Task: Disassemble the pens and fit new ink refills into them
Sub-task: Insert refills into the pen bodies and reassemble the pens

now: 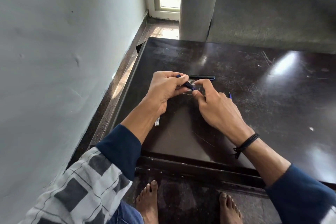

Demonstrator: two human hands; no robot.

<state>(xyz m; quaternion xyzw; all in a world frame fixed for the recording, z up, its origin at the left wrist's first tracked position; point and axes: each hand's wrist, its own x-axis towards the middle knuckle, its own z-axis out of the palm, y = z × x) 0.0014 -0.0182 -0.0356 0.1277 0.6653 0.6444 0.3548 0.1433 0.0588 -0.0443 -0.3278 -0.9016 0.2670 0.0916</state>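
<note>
Dark and glossy, the scratched table (pixel 254 82) fills the middle of the view, with a pale wall (pixel 63 42) on the left and a grey sofa (pixel 272 23) behind its far edge. Both hands meet over the table's left half. The left hand (pixel 166 90) has its fingers curled round a blue pen (pixel 188 85), the thumb lying across the top, so that only a short dark-blue length sticks out toward the right. A small blue end also shows above the thumb; I cannot tell whether it is the same piece. The right hand (pixel 218 109) pinches the pen's exposed tip narrowly between thumb and forefinger, the fingertips (pixel 196 94) closed on it and the other fingers folded under. The pen is held just above the tabletop, tilted down to the right.

Just beyond the hands a black pen (pixel 201 77) lies flat on the table, running left to right. A thin blue tip (pixel 230 95) peeks out from behind the right hand; the rest of it is hidden. Beneath the left wrist, the ends of a few white refills (pixel 157 121) lie side by side on the table. A black cord band (pixel 246 142) circles the right wrist, and two bare feet (pixel 148 200) rest on the floor below the table's near edge
</note>
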